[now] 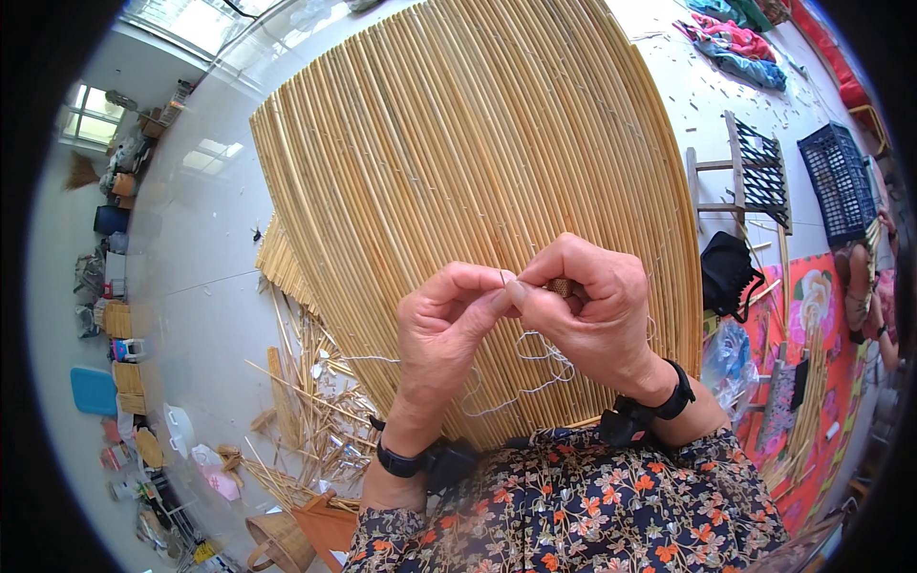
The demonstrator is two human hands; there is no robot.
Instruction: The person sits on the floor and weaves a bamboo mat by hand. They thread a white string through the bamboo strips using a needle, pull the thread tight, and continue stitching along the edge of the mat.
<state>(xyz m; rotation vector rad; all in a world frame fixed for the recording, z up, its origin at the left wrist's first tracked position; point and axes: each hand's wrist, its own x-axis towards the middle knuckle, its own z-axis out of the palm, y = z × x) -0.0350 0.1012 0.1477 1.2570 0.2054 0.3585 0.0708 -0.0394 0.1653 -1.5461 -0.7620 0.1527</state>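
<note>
My left hand [449, 320] and my right hand [597, 301] meet fingertip to fingertip over a large mat of straw-coloured stalks [458, 143]. Each is closed in a pinch. A thin dark sliver like a needle [503, 278] shows at the left fingertips. The right thumb and forefinger press together right beside it, and what they hold is too small to make out. A textured, brownish-gold band like a thimble [560, 286] sits on a right finger. White thread [521, 392] hangs in loose loops below the hands and trails off to the left over the mat.
Loose stalks and scraps [320, 382] litter the floor at left, near a woven basket [280, 540]. To the right stand a wooden chair [740, 181], a black bag [731, 272] and a dark blue crate [836, 177]. Another person [874, 277] is at the far right.
</note>
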